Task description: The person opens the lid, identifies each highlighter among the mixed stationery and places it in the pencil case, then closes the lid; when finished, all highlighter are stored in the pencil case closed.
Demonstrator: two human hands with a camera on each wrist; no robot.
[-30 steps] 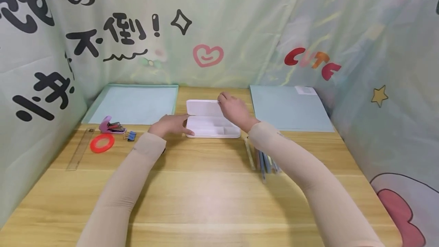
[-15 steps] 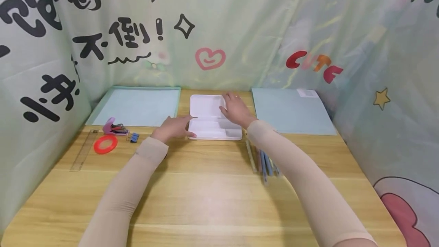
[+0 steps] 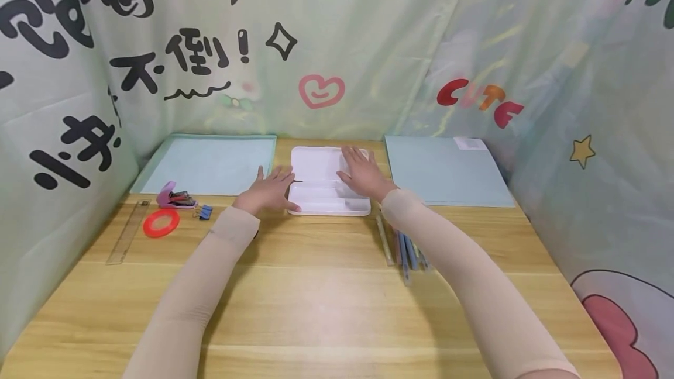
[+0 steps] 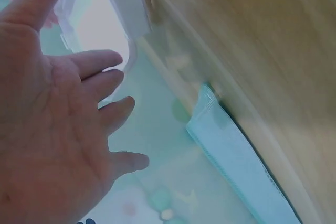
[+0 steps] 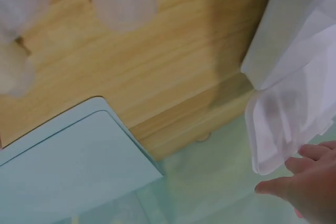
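Observation:
A white pencil case [image 3: 318, 206] lies unfolded in the middle of the table, its lid [image 3: 315, 162] tipped back towards the wall. Compartments show in its lower half. My left hand [image 3: 267, 193] is at the case's left side, thumb by the front corner, fingers spread. In the left wrist view the palm of that left hand [image 4: 58, 124] shows with nothing in it. Straight fingers of my right hand [image 3: 364, 175] rest on the right part of the lid, covering it there. The right wrist view has the right hand's fingers [image 5: 307, 163] at the lid's edge.
Several pens [image 3: 408, 250] lie beneath the right forearm. Blue folders lie at the back left [image 3: 216, 165] and back right [image 3: 442, 171]. On the left are a clear ruler [image 3: 127, 233], red tape ring [image 3: 160, 223], purple stapler [image 3: 167, 196] and blue binder clip [image 3: 204, 212].
The lid has tipped further back and flatter. My right hand went from gripping its upper right edge to lying on it with straight fingers. The left hand's fingers have spread and lifted.

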